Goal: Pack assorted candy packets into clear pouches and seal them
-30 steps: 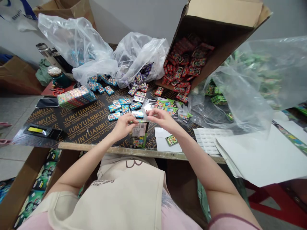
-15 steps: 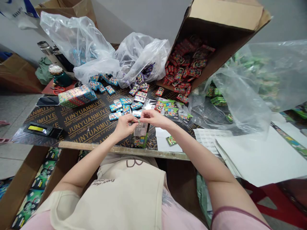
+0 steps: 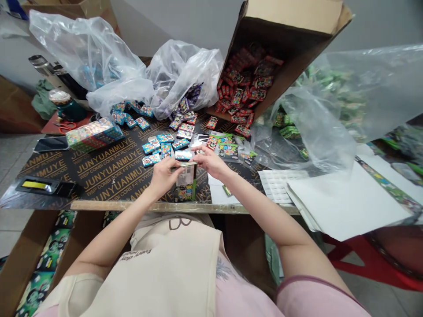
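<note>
My left hand (image 3: 166, 176) pinches the left end of a thin, pale flat piece (image 3: 187, 164), seen nearly edge-on. Beside it, my right hand (image 3: 211, 164) has its fingers apart, the tips at the piece's right end. Below my fingers, at the table's front, lies a black-and-green printed package (image 3: 185, 193) with a clear part; my hands partly cover it. Just beyond are several small blue packets (image 3: 165, 138), with a red packet (image 3: 212, 142) near my right fingers. A white sheet (image 3: 220, 193) and a small green packet (image 3: 227, 190) lie under my right forearm.
A cardboard box (image 3: 294, 66) of red packets stands tipped at the back. Plastic bags (image 3: 190, 66) hold more packets. Left are a wrapped stack (image 3: 94, 134), phone (image 3: 51, 144), scissors (image 3: 66, 127), jar (image 3: 66, 105) and black tape-like holder (image 3: 46, 186). White sheets (image 3: 346, 198) lie right.
My hands have drawn apart; the right fingers have opened from a pinch. The thin piece now shows between them. The whole view has shifted slightly.
</note>
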`<action>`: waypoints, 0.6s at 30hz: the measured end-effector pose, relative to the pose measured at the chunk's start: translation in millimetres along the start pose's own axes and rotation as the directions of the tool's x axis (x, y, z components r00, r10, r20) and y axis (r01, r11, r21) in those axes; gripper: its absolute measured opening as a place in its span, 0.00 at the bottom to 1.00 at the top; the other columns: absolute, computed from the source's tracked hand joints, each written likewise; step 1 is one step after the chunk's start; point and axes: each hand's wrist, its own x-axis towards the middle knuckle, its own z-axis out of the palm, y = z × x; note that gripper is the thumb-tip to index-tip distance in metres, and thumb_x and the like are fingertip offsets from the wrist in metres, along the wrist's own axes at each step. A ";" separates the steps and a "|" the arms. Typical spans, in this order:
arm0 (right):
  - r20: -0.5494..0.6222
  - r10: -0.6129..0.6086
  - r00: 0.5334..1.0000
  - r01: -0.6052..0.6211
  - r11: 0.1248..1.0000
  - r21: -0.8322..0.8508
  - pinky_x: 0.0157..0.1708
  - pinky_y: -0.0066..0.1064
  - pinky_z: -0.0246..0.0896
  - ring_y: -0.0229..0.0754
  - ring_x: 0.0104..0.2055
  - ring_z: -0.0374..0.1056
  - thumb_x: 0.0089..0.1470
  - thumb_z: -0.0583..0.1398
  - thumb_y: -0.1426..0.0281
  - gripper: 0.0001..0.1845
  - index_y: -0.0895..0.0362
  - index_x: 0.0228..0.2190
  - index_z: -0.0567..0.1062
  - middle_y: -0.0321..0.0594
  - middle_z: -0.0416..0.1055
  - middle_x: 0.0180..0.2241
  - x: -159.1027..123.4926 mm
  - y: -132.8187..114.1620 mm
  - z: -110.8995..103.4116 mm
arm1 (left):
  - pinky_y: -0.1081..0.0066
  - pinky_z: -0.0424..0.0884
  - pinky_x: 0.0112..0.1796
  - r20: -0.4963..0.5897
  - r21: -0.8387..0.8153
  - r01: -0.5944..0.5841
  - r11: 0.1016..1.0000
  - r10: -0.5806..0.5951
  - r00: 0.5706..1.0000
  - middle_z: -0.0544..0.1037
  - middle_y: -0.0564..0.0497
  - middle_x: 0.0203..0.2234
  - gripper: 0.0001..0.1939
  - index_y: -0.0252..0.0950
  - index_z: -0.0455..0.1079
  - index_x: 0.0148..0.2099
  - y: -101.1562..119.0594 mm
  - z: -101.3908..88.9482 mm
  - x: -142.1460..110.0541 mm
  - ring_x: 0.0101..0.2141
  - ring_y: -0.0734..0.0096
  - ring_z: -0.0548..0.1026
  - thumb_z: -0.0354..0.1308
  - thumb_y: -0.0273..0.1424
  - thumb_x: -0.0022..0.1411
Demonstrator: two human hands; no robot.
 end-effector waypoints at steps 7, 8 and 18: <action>-0.280 -0.322 0.904 -0.051 0.571 -0.819 0.48 0.42 0.57 0.49 0.45 0.65 0.48 0.63 0.70 0.08 0.58 0.33 0.78 0.47 0.71 0.39 -38.3 64.7 -116.4 | 0.65 0.69 0.34 0.045 0.466 0.326 0.822 -0.390 0.920 0.77 0.46 0.27 0.11 0.36 0.72 0.39 -37.2 -80.5 -20.0 0.31 0.59 0.75 0.60 0.35 0.55; -0.273 -0.283 0.920 -0.096 0.513 -0.853 0.48 0.41 0.57 0.49 0.45 0.65 0.48 0.63 0.71 0.08 0.58 0.33 0.79 0.47 0.72 0.39 -43.6 76.5 -124.8 | 0.62 0.69 0.35 0.077 0.587 0.289 0.756 -0.408 0.910 0.77 0.44 0.28 0.11 0.36 0.72 0.40 -40.4 -86.2 -21.1 0.33 0.54 0.75 0.59 0.36 0.56; -0.192 -0.283 0.940 -0.093 0.330 -0.939 0.42 0.37 0.56 0.49 0.43 0.63 0.51 0.61 0.72 0.02 0.56 0.30 0.76 0.45 0.71 0.36 -48.0 113.5 -117.9 | 0.52 0.59 0.52 0.785 0.425 -0.251 0.869 -0.216 0.581 0.70 0.42 0.50 0.43 0.43 0.61 0.60 -63.4 -4.0 -11.8 0.51 0.49 0.67 0.70 0.28 0.41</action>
